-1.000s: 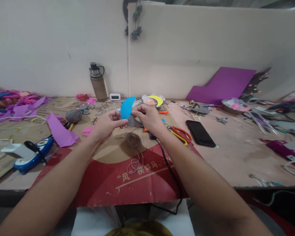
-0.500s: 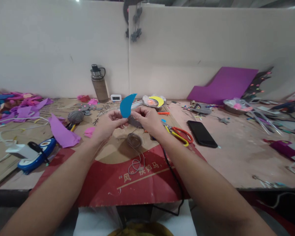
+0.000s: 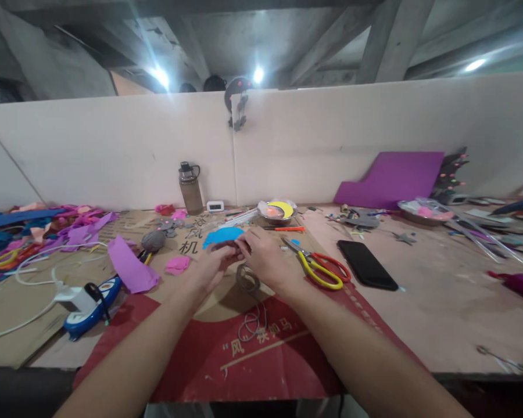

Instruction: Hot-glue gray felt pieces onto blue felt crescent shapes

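Observation:
A blue foam-like sheet piece (image 3: 221,237) shows just beyond my fingertips, seen at a flat angle. My left hand (image 3: 218,262) is closed, its thumb and fingers pinched at the near edge of the piece. Pressed up against it, my right hand (image 3: 261,255) is also closed, fingertips pinching at the same spot. The fingers cover the part between them. Below the hands a coil of grey cord (image 3: 247,277) rests on the cardboard, its loose end looping toward me. Yellow-and-red handled scissors (image 3: 325,270) lie to the right of my right hand.
Printed cardboard (image 3: 178,348) covers the table before me. A black phone (image 3: 366,265) lies at right. Behind stand a bottle (image 3: 190,191), a small white clock (image 3: 215,206) and a bowl with a yellow crescent (image 3: 283,208). Purple scraps (image 3: 131,267) and a blue-white device (image 3: 91,307) lie left.
The blue piece, upright before, is now tipped flat and lower behind my fingers. My hands have drawn together. The view has tilted upward, showing the ceiling.

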Available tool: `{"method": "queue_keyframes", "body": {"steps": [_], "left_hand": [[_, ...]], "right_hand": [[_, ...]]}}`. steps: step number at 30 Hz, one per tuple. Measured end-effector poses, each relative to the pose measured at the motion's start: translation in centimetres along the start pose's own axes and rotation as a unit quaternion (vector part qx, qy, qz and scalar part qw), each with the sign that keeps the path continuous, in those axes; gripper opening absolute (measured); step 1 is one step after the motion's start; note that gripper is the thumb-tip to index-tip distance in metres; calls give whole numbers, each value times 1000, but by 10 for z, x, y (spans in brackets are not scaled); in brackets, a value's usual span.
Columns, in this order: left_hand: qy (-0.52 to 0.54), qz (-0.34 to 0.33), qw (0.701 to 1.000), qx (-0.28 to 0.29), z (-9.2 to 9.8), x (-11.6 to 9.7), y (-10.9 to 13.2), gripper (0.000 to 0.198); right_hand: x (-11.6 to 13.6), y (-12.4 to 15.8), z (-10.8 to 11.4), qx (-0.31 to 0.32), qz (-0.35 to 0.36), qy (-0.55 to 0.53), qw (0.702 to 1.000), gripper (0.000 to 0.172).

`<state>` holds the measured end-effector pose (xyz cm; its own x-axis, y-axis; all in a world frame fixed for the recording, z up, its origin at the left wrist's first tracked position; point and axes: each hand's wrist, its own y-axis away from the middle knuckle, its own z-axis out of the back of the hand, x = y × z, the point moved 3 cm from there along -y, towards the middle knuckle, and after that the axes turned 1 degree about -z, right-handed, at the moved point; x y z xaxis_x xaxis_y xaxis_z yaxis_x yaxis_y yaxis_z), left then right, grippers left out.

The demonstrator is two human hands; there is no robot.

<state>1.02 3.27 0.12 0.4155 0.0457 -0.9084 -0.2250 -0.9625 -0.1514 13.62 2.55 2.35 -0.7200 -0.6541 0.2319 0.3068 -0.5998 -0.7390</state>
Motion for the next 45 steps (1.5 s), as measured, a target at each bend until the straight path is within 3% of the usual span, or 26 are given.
{"method": "queue_keyframes", "body": {"steps": [5,10,21,30,33,39,45], "left_hand": [[77,3,996,-51,-3,7,-2,16],[74,-32,996,-43,-4,13,-3,19],[-12,-96,990,-105,6,10,-6,33],[-56,-81,986,-134,4,6,-4,23],[-59,-73,984,-154,7,4,-6,19],[-44,-103,977,-183,19,-8,-13,14],[60,-139,946,-288,51,-40,-26,16]], "right_hand": [[-2,0,-1,2,19,74,997,19],[-3,1,-2,-6,27,83,996,25],[-11,-2,-2,-31,-26,-105,994,9],[-10,-2,2,-32,-7,-74,997,8],[-10,-2,3,-22,-37,-99,994,4],[-11,-2,-7,39,-155,-246,956,10],[8,-1,-8,165,-168,-380,894,23]]}}
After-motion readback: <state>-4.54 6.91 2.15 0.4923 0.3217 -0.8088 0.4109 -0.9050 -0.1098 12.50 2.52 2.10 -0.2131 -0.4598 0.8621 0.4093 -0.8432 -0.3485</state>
